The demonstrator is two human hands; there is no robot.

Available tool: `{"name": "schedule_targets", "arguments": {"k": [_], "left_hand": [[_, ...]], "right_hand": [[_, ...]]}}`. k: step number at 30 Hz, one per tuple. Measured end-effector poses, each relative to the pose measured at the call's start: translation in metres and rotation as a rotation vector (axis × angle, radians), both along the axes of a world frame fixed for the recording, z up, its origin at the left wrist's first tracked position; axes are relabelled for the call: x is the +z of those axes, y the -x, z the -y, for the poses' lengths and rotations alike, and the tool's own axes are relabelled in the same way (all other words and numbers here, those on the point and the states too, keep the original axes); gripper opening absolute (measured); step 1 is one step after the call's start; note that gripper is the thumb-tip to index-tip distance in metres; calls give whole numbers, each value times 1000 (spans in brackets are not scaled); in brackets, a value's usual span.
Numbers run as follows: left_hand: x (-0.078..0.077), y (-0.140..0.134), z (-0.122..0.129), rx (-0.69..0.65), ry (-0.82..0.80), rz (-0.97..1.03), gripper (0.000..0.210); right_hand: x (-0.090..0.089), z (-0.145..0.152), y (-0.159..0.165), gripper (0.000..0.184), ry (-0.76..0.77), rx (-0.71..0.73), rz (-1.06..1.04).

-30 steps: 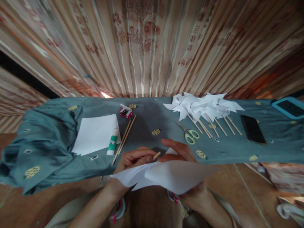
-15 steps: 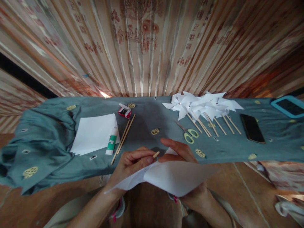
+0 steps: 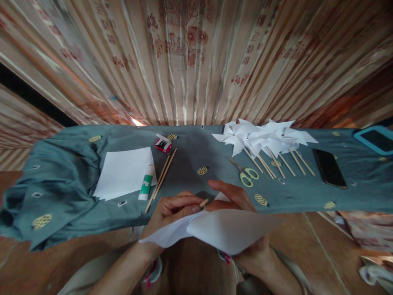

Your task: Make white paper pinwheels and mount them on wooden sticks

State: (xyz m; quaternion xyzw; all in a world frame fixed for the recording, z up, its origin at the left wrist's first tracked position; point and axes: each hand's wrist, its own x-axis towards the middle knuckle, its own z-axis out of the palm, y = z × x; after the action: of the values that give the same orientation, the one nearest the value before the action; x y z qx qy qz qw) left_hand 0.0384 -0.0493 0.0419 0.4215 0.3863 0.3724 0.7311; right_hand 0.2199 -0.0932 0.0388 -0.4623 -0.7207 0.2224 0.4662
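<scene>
One broad printed curtain [image 3: 184, 61] fills the far side, hanging beyond the scissors [image 3: 243, 170]. Under those scissors runs the green-clothed table [image 3: 190, 155]. Finished white pinwheels [image 3: 254, 135] crowd together just past the scissors and off to their right, sticks pointing back my way. And here's the action: the folded white paper [image 3: 221, 229], up in my hands, nearer to me than the scissors and off the tabletop. Well left of the scissors, a stack of paper sheets [image 3: 125, 170]. Now the hands! My left hand [image 3: 175, 211] is closed in a pinch, nearer me and left of the scissors; my right hand [image 3: 239, 196] has a finger stretched out above the paper, the rest hidden behind it, so I can't tell how it grips. Far right of the scissors lies a blue-framed tablet [image 3: 380, 140]; closer on that side, a dark phone [image 3: 330, 168]. Left of the scissors: two loose sticks [image 3: 165, 173], a glue stick [image 3: 145, 184], a small red box [image 3: 163, 144]. Smallest showing, the tip of the wooden stick [image 3: 204, 203] pokes from my left pinch. I'd call this the joining of paper to stick; the next move calls for a steady tip and uncrushed folds.
</scene>
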Motion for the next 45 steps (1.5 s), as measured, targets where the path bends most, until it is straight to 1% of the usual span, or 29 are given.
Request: {"name": "schedule_targets", "arguments": {"k": [7,16,21,24,28,33,39,43,45], "left_hand": [[-3,2,0,-12,1,20,17],[-1,1,2,-20,48,41,14],[-2,1,1,-35,42,58,15],[0,0,0,-36,54,52,17],[2,0,1,-33,41,30,17],[2,0,1,-41,8,12,15],[-1,0,0,-29,15,36,17],[0,1,-1,-21,-3,16,17],[1,2,-2,-22,-40,-1,18]], "right_hand": [[2,0,1,24,3,-3,-20],[2,1,2,24,22,-14,-64],[2,0,0,22,3,19,-17],[1,1,-1,24,0,17,-27],[-2,2,-1,29,7,24,-46],[-3,2,-2,26,13,32,-37],[-3,3,-2,23,1,21,-42],[-2,3,-2,25,25,13,-39],[-1,3,-1,28,31,18,-37]]}}
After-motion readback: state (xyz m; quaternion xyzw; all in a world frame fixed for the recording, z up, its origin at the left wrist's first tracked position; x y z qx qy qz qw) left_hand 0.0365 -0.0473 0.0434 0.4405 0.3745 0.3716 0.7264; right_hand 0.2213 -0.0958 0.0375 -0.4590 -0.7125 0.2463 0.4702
